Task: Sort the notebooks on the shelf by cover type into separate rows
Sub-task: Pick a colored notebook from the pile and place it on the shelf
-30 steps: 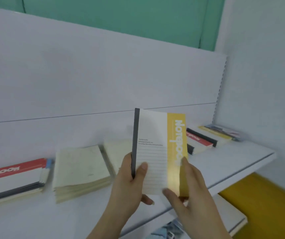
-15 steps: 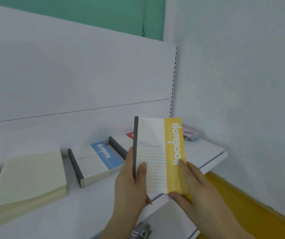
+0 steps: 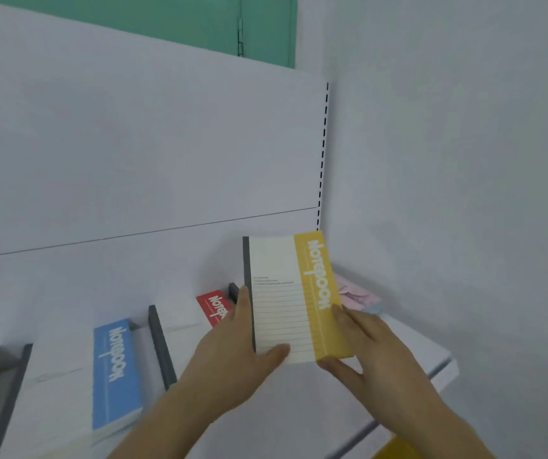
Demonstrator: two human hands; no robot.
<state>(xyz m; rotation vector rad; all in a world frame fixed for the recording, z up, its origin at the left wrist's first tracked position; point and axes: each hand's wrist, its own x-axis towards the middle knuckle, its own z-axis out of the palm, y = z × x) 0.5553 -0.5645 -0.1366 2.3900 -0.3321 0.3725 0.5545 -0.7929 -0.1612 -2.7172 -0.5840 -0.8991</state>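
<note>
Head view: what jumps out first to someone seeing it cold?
The yellow-banded notebook, held up at centre by both hands: the left hand grips its dark spine edge, the right hand its yellow side. Below left, a blue-banded notebook and a red-banded notebook lie on the white shelf. A pink packet sits in the shelf's far right corner, partly behind the held notebook.

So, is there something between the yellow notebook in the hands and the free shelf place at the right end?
Nothing visible blocks it. Both hands, left hand and right hand, hold the yellow notebook above the shelf. A pink item lies behind it near the corner; the red notebook is to the left.
</note>
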